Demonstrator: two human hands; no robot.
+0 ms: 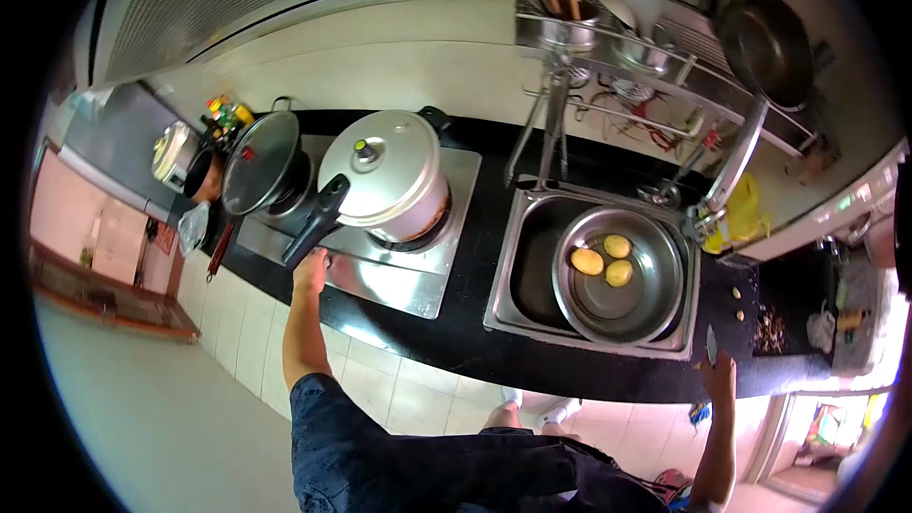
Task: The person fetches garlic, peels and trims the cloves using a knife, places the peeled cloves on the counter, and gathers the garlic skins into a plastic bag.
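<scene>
My left hand (312,271) is at the front edge of the steel gas stove (418,271), its fingers closed at a small stove knob that they mostly cover. Just beside it ends the black handle (318,218) of a large silver pressure cooker (385,166), which sits lidded on the right burner. Over the counter's right end, my right hand (720,377) grips a small knife (712,344), blade pointing away from me. Between the hands, a round steel basin (617,309) in the sink (532,271) holds three peeled potatoes (617,273).
A glass-lidded wok (269,163) stands on the left burner. The faucet (736,166) rises at the sink's right. A utensil rack (655,66) and a hanging pan (768,47) are on the wall. Small pale pieces (738,304) and scraps (769,331) lie right of the sink.
</scene>
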